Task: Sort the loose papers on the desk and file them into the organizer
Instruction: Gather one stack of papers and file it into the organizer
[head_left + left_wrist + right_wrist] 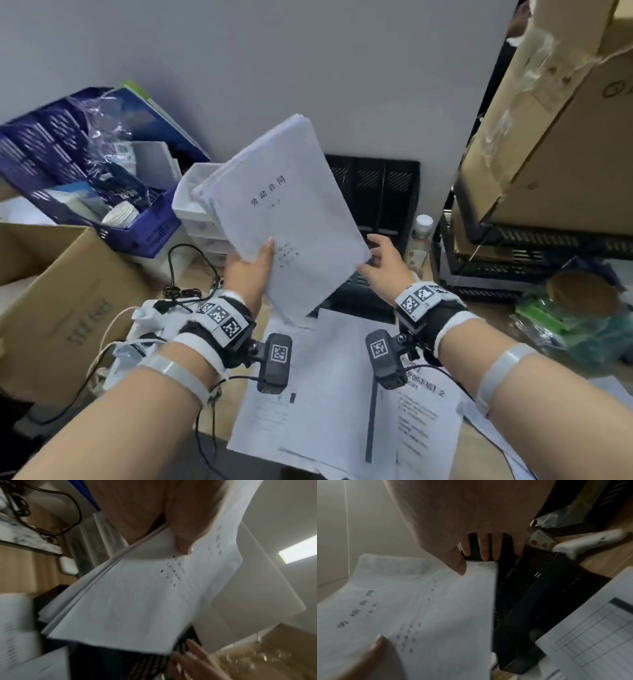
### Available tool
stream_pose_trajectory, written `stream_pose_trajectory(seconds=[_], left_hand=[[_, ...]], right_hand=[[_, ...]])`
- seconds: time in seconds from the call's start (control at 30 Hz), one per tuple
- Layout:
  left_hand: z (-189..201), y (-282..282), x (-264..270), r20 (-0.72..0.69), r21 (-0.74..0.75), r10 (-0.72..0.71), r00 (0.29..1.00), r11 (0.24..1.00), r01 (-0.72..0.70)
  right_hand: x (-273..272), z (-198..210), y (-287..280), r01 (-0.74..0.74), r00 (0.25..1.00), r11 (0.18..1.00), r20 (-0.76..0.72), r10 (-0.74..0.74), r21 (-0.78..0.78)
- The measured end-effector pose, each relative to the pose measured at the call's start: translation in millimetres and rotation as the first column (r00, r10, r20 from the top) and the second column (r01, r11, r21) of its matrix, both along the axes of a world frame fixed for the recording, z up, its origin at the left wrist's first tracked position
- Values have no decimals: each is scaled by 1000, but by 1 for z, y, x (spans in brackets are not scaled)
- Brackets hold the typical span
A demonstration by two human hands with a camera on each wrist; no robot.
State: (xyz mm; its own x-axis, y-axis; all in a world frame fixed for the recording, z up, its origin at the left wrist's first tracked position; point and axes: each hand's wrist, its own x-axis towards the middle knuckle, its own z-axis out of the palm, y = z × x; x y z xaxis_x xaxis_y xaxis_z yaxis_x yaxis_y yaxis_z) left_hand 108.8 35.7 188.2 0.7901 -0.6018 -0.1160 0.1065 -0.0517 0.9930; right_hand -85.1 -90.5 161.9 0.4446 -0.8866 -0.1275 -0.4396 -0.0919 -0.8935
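Left hand (251, 270) pinches the paper stack (284, 205), thumb on top; right hand (383, 267) loose-fingered at its 4 o'clock corner.
White fanned sheets, printed title page, held aloft; black organizer (387, 192) at 3 o'clock.

Blk wrist straps (236, 346) w/ white cuffs (452, 325), code tags (219, 313), cams (274, 366) + cables (239, 377); grey forearm bands (174, 371).

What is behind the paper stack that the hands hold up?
Behind the paper stack show a black organizer and white drawers; their covered parts and contents cannot be seen.
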Motion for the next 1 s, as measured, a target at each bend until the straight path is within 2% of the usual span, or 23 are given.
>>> stream_pose_trajectory(seconds=[0.07, 0.17, 0.3, 0.43, 0.5, 0.6, 0.7, 0.9, 1.0], left_hand=[[8, -11, 20, 42, -4, 25, 999, 1000, -25], [8, -24, 41, 44, 21, -40, 998, 999, 39], [3, -35, 58, 175, -4, -134, 975, 991, 137], [-3, -39, 80, 302, 40, -197, 933, 980, 194], [-8, -40, 87, 277, 26, -245, 929, 969, 248], [-14, -37, 96, 159, 25, -214, 964, 977, 213], [-17, -37, 102, 92, 39, -232, 968, 973, 229], [-13, -49, 93, 66, -19, -304, 950, 952, 306], [-19, -57, 92, 66, -30, -350, 934, 935, 353]], right_hand=[[23, 2, 3, -78, 997, 989, -8, 80, 122], [58, 5, 11, -165, 986, 921, 80, 146, 354], [102, 2, 13, -203, 979, 849, 110, 171, 488], [136, -8, 11, -221, 974, 851, 69, 214, 477], [148, -11, 8, -222, 974, 847, 72, 215, 482], [160, -11, 3, -235, 970, 834, 72, 230, 499], [168, -6, -1, -227, 972, 832, 59, 229, 506], [173, 0, -19, -242, 964, 867, 8, 265, 437], [173, 5, -30, -273, 960, 895, 38, 278, 353]])
